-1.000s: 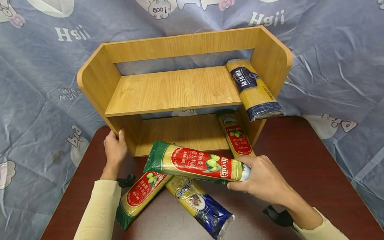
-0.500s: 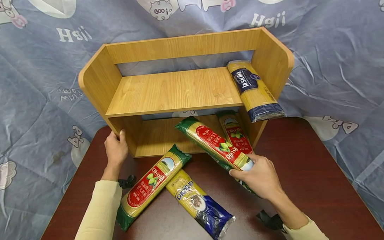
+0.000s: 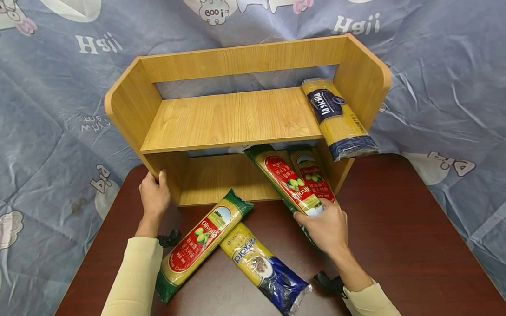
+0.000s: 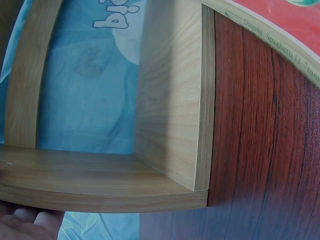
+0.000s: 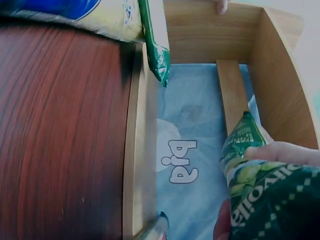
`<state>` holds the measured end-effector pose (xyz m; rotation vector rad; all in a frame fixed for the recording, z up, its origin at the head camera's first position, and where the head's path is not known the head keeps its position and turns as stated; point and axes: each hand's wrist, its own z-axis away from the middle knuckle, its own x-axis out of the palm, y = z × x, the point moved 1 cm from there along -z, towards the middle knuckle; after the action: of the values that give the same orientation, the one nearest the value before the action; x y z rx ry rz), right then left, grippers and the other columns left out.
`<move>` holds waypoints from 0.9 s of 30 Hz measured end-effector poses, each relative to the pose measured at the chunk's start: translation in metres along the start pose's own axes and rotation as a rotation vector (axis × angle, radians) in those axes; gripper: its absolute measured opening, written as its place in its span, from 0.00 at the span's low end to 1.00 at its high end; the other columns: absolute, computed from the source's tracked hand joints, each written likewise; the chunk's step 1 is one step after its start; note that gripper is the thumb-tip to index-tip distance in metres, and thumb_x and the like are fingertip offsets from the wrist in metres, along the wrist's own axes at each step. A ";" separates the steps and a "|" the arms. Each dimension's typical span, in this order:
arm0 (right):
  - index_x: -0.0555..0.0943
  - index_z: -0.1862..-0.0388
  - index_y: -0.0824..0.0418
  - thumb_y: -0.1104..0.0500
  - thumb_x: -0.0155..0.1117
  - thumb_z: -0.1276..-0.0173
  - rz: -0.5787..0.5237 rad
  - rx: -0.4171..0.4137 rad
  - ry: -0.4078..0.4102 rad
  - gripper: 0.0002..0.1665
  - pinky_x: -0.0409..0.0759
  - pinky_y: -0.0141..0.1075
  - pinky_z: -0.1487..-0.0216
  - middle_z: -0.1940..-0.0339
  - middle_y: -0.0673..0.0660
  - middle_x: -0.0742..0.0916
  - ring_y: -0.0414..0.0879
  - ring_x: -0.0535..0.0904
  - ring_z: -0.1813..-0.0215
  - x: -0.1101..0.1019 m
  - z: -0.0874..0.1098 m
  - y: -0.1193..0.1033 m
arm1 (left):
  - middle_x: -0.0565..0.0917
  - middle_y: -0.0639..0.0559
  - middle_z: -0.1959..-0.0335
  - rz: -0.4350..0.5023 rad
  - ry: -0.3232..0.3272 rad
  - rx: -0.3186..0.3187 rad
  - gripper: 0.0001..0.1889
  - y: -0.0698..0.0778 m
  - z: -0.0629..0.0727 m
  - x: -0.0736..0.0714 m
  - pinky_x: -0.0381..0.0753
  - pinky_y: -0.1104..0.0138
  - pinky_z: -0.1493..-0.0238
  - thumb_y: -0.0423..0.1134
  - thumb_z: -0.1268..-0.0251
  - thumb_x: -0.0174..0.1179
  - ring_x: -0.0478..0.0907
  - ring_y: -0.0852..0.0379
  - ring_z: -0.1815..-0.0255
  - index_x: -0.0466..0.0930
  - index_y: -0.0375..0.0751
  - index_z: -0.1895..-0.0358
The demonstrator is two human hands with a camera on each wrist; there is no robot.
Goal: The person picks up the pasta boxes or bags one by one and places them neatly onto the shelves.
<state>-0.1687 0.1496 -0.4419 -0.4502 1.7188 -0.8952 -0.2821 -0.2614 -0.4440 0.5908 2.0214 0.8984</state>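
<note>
My right hand [image 3: 328, 225] grips the near end of a red-labelled spaghetti packet [image 3: 282, 173] with green ends. Its far end reaches into the lower level of the wooden shelf [image 3: 230, 119], tilted to the left. Just right of it, a matching spaghetti packet [image 3: 307, 167] lies against the inside of the right panel. My left hand [image 3: 155, 196] holds the front edge of the shelf's left side panel [image 3: 131, 106]. In the left wrist view some fingers [image 4: 47, 220] show at that panel's outer side. The right wrist view shows the held packet's green side [image 5: 280, 200] close up.
A blue and yellow pasta packet [image 3: 261, 267] and another red-labelled spaghetti packet [image 3: 199, 239] cross on the dark red table [image 3: 411, 245]. A yellow spaghetti packet [image 3: 335, 118] lies on the upper level at right, overhanging the front. A patterned cloth [image 3: 447, 77] hangs behind.
My right hand has swung the held spaghetti packet from lying crosswise over the table to pointing into the lower shelf level, beside the other packet. My left hand stays on the side panel.
</note>
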 end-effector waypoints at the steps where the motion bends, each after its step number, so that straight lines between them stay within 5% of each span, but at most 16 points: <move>1: 0.84 0.55 0.66 0.48 0.79 0.48 -0.006 0.013 0.001 0.29 0.73 0.43 0.72 0.65 0.62 0.85 0.57 0.78 0.65 0.003 0.000 -0.001 | 0.85 0.28 0.62 0.001 -0.002 0.000 0.18 0.000 0.000 0.000 0.76 0.46 0.55 0.42 0.20 0.51 0.83 0.35 0.55 0.79 0.27 0.61; 10: 0.81 0.51 0.70 0.50 0.78 0.48 -0.068 0.101 -0.036 0.32 0.75 0.44 0.68 0.66 0.62 0.85 0.56 0.79 0.64 0.032 -0.002 -0.003 | 0.86 0.29 0.61 0.019 0.002 -0.014 0.17 -0.002 0.002 -0.001 0.76 0.47 0.54 0.42 0.20 0.51 0.83 0.36 0.56 0.80 0.27 0.58; 18: 0.81 0.60 0.66 0.56 0.76 0.45 -0.134 0.070 0.004 0.19 0.73 0.48 0.65 0.69 0.61 0.84 0.58 0.78 0.66 0.059 -0.005 -0.007 | 0.86 0.29 0.61 0.021 0.004 -0.006 0.17 -0.003 0.001 0.000 0.74 0.45 0.52 0.42 0.21 0.52 0.82 0.35 0.54 0.80 0.28 0.59; 27: 0.77 0.46 0.70 0.56 0.72 0.41 -0.163 0.119 0.022 0.28 0.75 0.52 0.58 0.62 0.64 0.85 0.61 0.81 0.58 0.083 -0.009 -0.013 | 0.85 0.29 0.64 0.018 0.014 0.001 0.17 -0.002 0.001 0.001 0.74 0.47 0.56 0.41 0.21 0.52 0.82 0.36 0.57 0.79 0.28 0.62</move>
<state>-0.2068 0.0871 -0.4849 -0.5075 1.6555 -1.1167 -0.2815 -0.2615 -0.4460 0.6057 2.0319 0.9153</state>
